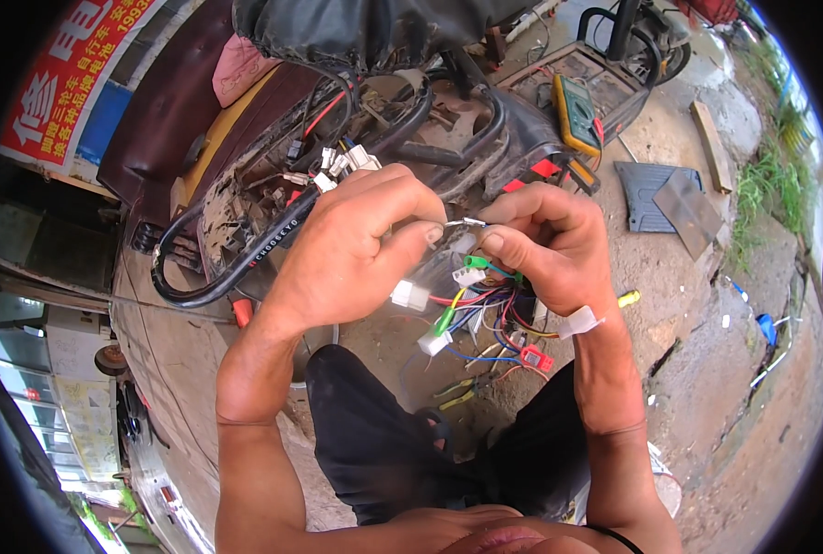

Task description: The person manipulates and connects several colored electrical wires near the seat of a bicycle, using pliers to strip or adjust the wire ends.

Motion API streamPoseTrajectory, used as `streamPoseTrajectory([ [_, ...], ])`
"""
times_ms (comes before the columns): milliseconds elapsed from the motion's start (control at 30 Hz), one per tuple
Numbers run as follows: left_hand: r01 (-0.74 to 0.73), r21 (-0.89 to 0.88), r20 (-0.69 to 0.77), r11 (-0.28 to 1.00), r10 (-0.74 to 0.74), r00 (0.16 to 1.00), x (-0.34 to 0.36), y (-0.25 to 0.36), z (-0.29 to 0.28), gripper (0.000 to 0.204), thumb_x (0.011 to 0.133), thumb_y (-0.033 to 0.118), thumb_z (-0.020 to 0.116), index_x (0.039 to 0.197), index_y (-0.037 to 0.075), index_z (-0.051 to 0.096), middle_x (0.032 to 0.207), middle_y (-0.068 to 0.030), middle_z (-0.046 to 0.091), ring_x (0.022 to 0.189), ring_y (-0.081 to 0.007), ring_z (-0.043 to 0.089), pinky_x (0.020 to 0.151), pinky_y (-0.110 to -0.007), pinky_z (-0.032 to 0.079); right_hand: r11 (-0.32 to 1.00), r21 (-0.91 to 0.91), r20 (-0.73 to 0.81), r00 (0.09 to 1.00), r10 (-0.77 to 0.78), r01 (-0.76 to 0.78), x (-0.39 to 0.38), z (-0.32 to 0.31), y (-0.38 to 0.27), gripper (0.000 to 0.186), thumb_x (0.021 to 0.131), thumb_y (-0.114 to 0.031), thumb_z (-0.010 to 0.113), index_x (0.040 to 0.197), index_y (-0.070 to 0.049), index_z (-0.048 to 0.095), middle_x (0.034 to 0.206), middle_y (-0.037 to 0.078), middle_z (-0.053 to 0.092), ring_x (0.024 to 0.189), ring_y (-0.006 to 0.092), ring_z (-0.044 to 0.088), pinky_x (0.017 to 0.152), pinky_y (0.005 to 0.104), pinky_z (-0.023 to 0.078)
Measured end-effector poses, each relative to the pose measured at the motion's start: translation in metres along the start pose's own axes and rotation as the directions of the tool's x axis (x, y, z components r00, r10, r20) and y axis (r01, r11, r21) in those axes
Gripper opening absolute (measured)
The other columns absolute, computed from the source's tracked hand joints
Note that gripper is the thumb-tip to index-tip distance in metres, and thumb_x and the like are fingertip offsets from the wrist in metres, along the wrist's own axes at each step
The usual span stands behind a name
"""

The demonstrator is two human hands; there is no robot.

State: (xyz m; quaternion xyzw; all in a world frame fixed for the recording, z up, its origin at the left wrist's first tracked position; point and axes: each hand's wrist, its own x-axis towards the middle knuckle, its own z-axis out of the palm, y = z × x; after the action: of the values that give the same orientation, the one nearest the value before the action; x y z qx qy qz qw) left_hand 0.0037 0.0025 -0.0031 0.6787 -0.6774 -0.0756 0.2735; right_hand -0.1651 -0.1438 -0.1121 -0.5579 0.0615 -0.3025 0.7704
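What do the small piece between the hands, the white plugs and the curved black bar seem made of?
Small piece: probably metal, judging by its silvery shine; too small to be certain.
White plugs: likely moulded plastic, smooth and boxy.
Curved black bar: perhaps painted metal tube; glossy highlights run along it.

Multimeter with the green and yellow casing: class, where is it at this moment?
In the head view, the multimeter is at the upper right, beyond the person's right hand and up and left of the dark ribbed panel on the ground.
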Motion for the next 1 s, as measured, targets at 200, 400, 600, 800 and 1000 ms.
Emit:
streamPoseTrajectory([
  [200, -0.013, -0.026, -0.053, 1.000, 0.011, 0.999, -0.001, -0.002, 0.003, 0.009, 0.089, -0.004, 0.068, 0.098, -0.003, 0.069, 0.087, -0.0101, 0.065, 0.078, -0.0213, 0.063, 0.071, -0.034, 0.050, 0.998, -0.062, -0.049, 0.998, -0.030, 0.027, -0.004, 0.007, -0.007, 0.015, 0.092, -0.005, 0.084, 0.101, 0.001, 0.075, 0.088, 0.003, 0.077, 0.079, 0.0053, 0.069, 0.071, 0.0230, 0.056],
  [400, -0.023, 0.006, -0.099, 1.000, 0.024, 0.995, -0.002, -0.001, 0.006, 0.009, 0.092, -0.003, 0.067, 0.100, -0.003, 0.069, 0.086, -0.0106, 0.064, 0.076, -0.0209, 0.062, 0.070, -0.034, 0.050, 0.999, -0.054, -0.015, 1.000, 0.009, -0.010, -0.002, 0.005, -0.011, 0.015, 0.093, -0.006, 0.082, 0.102, 0.003, 0.074, 0.088, 0.004, 0.077, 0.080, 0.0067, 0.070, 0.072, 0.0236, 0.056],
  [600, -0.021, -0.030, -0.060, 0.999, 0.019, 0.998, 0.002, -0.002, 0.002, 0.007, 0.094, 0.002, 0.065, 0.098, -0.003, 0.068, 0.085, -0.0107, 0.064, 0.076, -0.0213, 0.062, 0.071, -0.034, 0.050, 0.999, -0.034, 0.043, 0.999, 0.025, -0.023, 0.000, -0.002, -0.004, 0.013, 0.095, -0.007, 0.081, 0.101, 0.003, 0.074, 0.088, 0.004, 0.076, 0.080, 0.0062, 0.069, 0.071, 0.0241, 0.055],
  [800, 0.050, -0.058, 0.084, 0.997, -0.045, 0.995, 0.010, 0.000, -0.013, 0.013, 0.095, 0.009, 0.062, 0.097, -0.003, 0.067, 0.084, -0.0096, 0.065, 0.077, -0.0203, 0.064, 0.073, -0.034, 0.051, 0.947, -0.296, 0.034, 0.992, -0.119, 0.124, 0.003, 0.001, -0.004, 0.013, 0.089, -0.005, 0.085, 0.096, 0.002, 0.076, 0.080, 0.004, 0.075, 0.072, 0.0066, 0.069, 0.064, 0.0251, 0.054],
  [1000, 0.083, -0.084, 0.189, 0.993, -0.066, 0.980, 0.017, 0.002, -0.024, 0.013, 0.096, 0.009, 0.061, 0.098, -0.002, 0.066, 0.083, -0.0078, 0.065, 0.076, -0.0163, 0.063, 0.071, -0.034, 0.051, 0.837, -0.444, 0.089, 0.945, -0.315, 0.321, 0.005, 0.002, -0.005, 0.016, 0.082, -0.004, 0.088, 0.093, 0.000, 0.077, 0.078, 0.006, 0.075, 0.065, 0.0112, 0.070, 0.060, 0.0269, 0.055],
])
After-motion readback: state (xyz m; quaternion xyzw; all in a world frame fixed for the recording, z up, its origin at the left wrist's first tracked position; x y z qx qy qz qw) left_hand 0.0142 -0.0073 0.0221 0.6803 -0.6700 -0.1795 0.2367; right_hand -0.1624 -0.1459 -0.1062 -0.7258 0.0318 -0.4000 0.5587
